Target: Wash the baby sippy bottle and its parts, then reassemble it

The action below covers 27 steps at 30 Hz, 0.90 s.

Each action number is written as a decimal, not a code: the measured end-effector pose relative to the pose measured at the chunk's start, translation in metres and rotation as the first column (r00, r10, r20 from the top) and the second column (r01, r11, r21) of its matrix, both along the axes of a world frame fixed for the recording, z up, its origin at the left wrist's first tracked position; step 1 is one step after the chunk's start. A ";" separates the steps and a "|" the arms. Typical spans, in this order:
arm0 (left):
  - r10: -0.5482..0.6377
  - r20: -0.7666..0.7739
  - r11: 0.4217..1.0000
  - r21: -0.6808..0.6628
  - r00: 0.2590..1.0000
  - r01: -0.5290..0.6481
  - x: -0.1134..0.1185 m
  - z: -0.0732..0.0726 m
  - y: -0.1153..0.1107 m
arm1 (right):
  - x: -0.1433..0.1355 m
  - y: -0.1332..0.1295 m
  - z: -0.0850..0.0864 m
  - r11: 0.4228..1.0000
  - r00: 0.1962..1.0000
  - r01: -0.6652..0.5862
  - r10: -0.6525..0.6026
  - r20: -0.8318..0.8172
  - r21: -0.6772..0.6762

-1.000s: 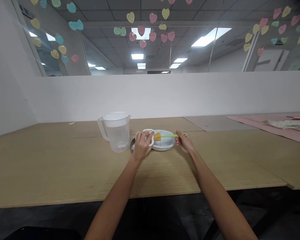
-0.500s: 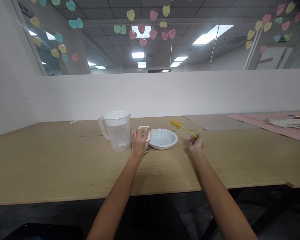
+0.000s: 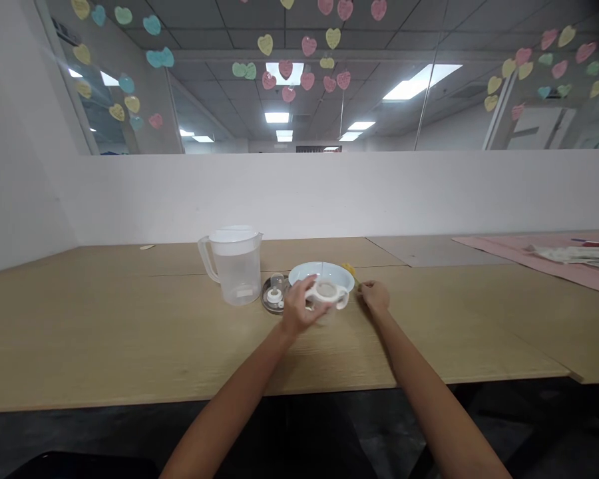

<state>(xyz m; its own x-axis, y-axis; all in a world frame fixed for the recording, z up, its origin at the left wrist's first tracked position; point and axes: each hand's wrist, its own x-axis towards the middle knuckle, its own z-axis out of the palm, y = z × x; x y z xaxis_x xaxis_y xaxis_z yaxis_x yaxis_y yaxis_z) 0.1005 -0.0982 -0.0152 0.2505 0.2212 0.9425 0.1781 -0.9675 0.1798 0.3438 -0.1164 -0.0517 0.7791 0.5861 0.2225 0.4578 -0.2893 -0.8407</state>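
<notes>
Pale wooden desk (image 3: 130, 332) runs along a white partition topped with glass dotted with paper hearts, and on it the left hand (image 3: 299, 307) is closed around a small white handled cup part (image 3: 327, 293), round with a loop handle on each side, held just above the near rim of the white bowl (image 3: 319, 273). Just left of that hand a dark round tray (image 3: 273, 299) carries small clear and white pieces, with a clear lidded pitcher (image 3: 234, 266) beyond it. Close to the right, the right hand (image 3: 375, 297) is curled about a green-handled brush (image 3: 352, 273) whose yellow tip lies at the bowl's far right edge.
</notes>
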 end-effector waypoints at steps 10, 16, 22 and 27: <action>-0.059 -0.346 0.990 -0.142 0.936 0.010 0.008 -0.003 -0.009 | -0.007 0.000 0.001 0.976 0.975 0.035 0.013 0.222 -0.213; -0.017 -0.366 0.994 -0.103 0.931 -0.023 -0.004 0.000 0.005 | -0.009 0.003 0.008 0.989 0.943 0.086 -0.120 0.311 0.122; 0.272 -0.227 0.936 -0.163 0.935 -0.312 -0.021 0.006 0.041 | -0.030 0.006 0.016 0.894 0.859 -0.399 0.288 0.423 0.203; 0.360 -0.604 0.798 -0.196 0.711 -0.570 -0.025 0.001 0.060 | -0.045 0.001 0.032 0.798 0.741 -0.603 0.559 0.373 0.000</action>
<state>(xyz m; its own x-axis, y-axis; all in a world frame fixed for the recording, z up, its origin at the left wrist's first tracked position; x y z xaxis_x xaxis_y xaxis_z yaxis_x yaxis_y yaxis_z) 0.0754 -0.0385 -0.0137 0.4399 0.7223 0.5336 0.7519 -0.6211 0.2210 0.2988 -0.1152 -0.0193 0.1575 0.8531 0.4973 0.7635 0.2142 -0.6093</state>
